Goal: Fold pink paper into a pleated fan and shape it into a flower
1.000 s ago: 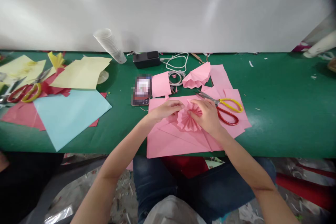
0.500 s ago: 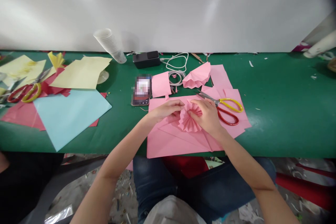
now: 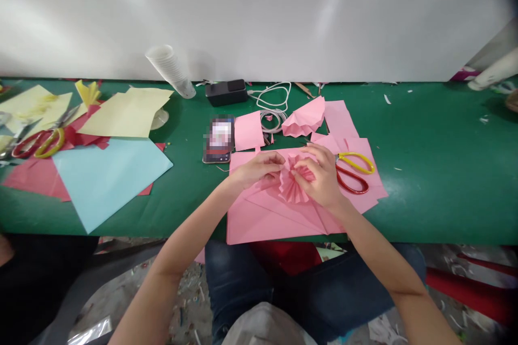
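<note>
Both hands meet over a pleated pink paper fan [image 3: 292, 186] that lies on a large creased pink sheet [image 3: 267, 215]. My left hand [image 3: 256, 168] pinches the fan's left edge with curled fingers. My right hand [image 3: 319, 175] grips the fan's top right, fingers bent round the pleats. Just right of my right hand lie scissors with yellow and red handles [image 3: 353, 171], their blades hidden behind the hand.
The green table [image 3: 437, 172] also holds a phone [image 3: 219, 139], a second folded pink fan [image 3: 303, 116], pink paper pieces, a white cable [image 3: 275, 99], a black box [image 3: 225, 91], a tipped stack of cups [image 3: 170, 71], blue, yellow and red sheets and other scissors [image 3: 36, 143] at left.
My right hand has shifted slightly up and left over the fan, covering the scissor blades; the fan's pleats have gathered a little tighter. My left hand has barely moved.
</note>
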`<state>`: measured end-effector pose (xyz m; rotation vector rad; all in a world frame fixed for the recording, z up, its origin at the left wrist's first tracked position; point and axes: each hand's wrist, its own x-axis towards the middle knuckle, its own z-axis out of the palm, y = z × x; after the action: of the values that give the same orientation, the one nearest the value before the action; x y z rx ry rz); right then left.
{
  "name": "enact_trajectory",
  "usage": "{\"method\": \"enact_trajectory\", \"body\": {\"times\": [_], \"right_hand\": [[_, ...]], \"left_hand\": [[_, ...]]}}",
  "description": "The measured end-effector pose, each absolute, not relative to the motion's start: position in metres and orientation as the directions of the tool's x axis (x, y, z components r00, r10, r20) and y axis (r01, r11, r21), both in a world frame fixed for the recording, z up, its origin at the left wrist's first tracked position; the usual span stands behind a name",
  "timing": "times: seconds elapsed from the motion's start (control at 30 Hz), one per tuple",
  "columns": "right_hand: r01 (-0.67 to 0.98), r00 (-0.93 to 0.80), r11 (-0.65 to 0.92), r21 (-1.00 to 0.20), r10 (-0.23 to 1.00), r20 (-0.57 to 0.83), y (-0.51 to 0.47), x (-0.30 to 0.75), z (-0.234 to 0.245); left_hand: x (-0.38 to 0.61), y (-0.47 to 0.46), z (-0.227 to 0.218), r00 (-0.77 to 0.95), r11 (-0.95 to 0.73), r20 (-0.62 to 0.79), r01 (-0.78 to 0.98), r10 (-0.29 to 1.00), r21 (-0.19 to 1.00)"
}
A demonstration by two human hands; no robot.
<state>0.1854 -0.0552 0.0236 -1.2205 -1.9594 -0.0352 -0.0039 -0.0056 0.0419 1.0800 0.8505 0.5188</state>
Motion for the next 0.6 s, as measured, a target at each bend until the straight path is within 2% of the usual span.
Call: {"method": "enact_trajectory", "body": {"times": [0.27,0.5,0.6], "right_hand": [[0.800,-0.273,0.513,-0.312,0.773,0.573,-0.056,0.186,0.024],[0.815,-0.274,0.490,-0.308,0.795,0.541,-0.056,0.188,0.023],[0.815,-0.266,0.489,-0.310,0.793,0.549,-0.056,0.188,0.022]], "left_hand": [[-0.003,-0.005,0.033,0.575,0.350,-0.325,0.071,0.751,0.934],[-0.001,-0.004,0.027,0.576,0.165,-0.160,0.043,0.802,0.985],[-0.001,-0.005,0.028,0.570,0.116,-0.134,0.069,0.811,0.991]]}}
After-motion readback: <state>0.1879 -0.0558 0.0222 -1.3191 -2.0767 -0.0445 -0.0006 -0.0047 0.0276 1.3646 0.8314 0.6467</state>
